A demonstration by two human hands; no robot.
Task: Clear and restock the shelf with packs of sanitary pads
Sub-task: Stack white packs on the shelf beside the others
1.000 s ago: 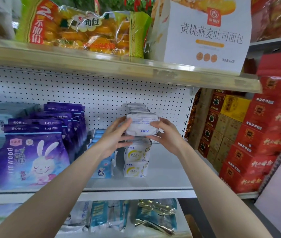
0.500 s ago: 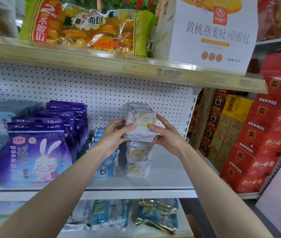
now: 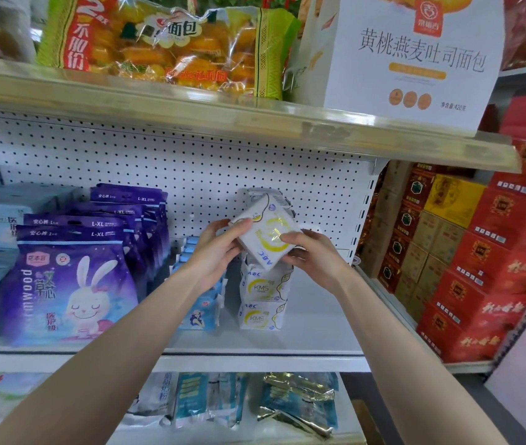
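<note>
A white shelf (image 3: 316, 319) is running across the view, backed by a perforated white panel (image 3: 223, 175), with a beige upper shelf (image 3: 191, 114) hanging over it. To the right, red and yellow boxes (image 3: 496, 284) are standing stacked in a neighbouring bay.

Both hands are holding one white and yellow pack of pads (image 3: 268, 232), tilted, just above a stack of matching packs (image 3: 263, 297) standing on the shelf. The left hand (image 3: 213, 252) is pinching the pack's left corner between thumb and fingers. The right hand (image 3: 316, 261) is gripping its lower right edge with curled fingers. More white packs are sitting behind the held one, mostly hidden by it. Beside the stack, small blue packs (image 3: 200, 313) are partly covered by the left wrist. Purple rabbit bags (image 3: 69, 284) are standing in a row farther left. The pale packs at the left edge are being cut off and are too blurred to read. Goods on the lower shelf (image 3: 297, 403) are showing only between the forearms.

The held pack is showing "ABC" near its lower edge. The two front packs of the stack are reading "ABC" and "KMS". The purple bags are carrying "L-XL". On the upper shelf, a clear bread bag (image 3: 171, 49) is reading "面包", and a white box (image 3: 415, 59) is reading "黄桃燕麦吐司面包".
</note>
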